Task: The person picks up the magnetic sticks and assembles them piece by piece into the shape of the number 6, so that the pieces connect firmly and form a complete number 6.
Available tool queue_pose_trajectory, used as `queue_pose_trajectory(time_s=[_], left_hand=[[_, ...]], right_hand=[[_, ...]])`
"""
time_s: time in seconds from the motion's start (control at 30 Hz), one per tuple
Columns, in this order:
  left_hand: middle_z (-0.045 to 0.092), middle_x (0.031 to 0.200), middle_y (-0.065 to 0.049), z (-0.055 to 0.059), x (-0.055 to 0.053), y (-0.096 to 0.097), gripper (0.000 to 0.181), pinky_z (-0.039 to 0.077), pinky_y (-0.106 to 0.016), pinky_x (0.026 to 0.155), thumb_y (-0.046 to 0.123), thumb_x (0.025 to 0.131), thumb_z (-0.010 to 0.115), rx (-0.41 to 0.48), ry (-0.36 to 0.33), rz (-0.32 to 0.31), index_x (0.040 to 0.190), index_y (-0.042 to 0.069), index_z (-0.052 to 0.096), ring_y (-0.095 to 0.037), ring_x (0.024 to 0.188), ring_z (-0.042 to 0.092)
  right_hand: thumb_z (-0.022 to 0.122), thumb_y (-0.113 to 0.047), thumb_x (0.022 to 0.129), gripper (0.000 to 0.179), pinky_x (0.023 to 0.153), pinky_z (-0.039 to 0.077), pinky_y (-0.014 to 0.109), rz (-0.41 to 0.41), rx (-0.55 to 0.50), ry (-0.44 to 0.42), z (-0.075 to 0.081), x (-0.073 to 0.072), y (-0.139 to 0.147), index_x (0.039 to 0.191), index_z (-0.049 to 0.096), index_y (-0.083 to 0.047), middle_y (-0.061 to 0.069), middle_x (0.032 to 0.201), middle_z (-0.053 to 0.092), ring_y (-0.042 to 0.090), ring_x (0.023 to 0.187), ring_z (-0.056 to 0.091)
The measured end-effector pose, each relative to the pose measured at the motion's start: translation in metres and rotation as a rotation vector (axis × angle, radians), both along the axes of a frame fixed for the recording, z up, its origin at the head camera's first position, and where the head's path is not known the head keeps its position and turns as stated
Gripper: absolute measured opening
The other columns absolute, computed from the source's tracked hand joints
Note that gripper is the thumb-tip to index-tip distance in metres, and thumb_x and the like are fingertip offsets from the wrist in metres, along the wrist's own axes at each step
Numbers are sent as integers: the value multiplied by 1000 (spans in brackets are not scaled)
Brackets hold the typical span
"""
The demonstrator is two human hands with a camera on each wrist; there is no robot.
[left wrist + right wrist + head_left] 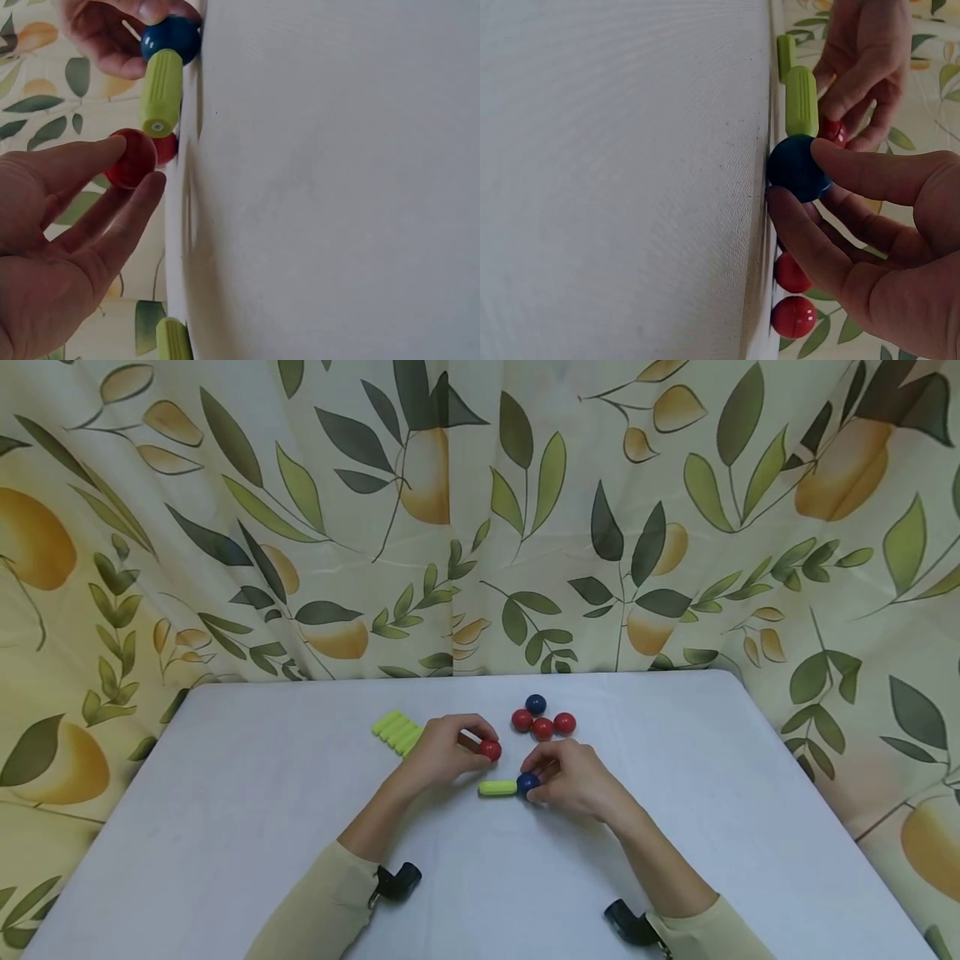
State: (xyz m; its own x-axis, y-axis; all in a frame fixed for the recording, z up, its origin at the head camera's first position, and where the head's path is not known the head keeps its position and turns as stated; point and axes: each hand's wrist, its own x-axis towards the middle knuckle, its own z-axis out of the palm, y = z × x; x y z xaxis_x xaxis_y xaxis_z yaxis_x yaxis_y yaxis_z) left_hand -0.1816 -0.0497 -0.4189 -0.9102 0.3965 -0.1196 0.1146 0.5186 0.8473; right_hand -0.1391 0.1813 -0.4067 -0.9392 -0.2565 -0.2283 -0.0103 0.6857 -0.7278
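My left hand (444, 747) pinches a red ball (491, 751) between thumb and fingertips, also seen in the left wrist view, where the red ball (132, 159) shows between the fingers. With thumb and fingers my right hand (576, 778) grips a blue ball (528, 784). A light-green ridged rod (497, 788) is joined end-on to that blue ball and points left. In the right wrist view the blue ball (799, 169) sits at the end of the green rod (802, 101). The red ball is apart from the rod's free end.
Several green rods (395, 731) lie side by side just beyond my left hand, partly hidden by it. Behind my right hand are another blue ball (536, 704) and three red balls (542, 728) in a cluster. A white-covered table (225, 827) meets a leaf-patterned curtain (480, 527) at its back.
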Motion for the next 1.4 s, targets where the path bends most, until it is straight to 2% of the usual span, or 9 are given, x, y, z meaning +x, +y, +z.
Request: queue_pose_trajectory(time_s=[0.27,0.43,0.6,0.9,1.4], left_hand=[[74,109,6,-2,14,-13,23,59,-37,91,11,89,82,5,-10,47,107,24,76,-19,105,69],[73,108,6,-2,26,-22,24,60,-36,89,10,89,82,9,-15,79,106,25,76,-19,104,69],[74,107,6,-3,33,-29,24,59,-35,86,9,88,82,10,-17,86,106,24,76,-20,103,68],[74,107,5,-4,36,-41,26,59,-35,88,6,86,83,4,-28,51,105,24,77,-19,101,70],[72,112,2,-3,34,-43,27,61,-34,86,9,86,85,-20,-47,6,106,24,76,-21,103,67]], right_hand=[[87,-6,81,28,77,60,32,-12,-8,-8,-1,1,-1,106,76,-9,4,94,70,20,89,63],[87,-6,81,27,77,60,31,-27,-13,-21,-3,3,-2,105,76,-10,4,94,70,20,89,63],[87,-6,81,28,77,60,32,-22,-13,-18,-3,3,-3,106,76,-10,5,94,70,20,89,62],[87,-7,81,28,77,60,32,-9,0,-15,-1,2,-1,106,76,-10,5,95,70,20,90,63],[87,-6,81,27,76,59,31,-11,9,-5,0,-1,0,105,76,-10,5,93,70,20,88,62]])
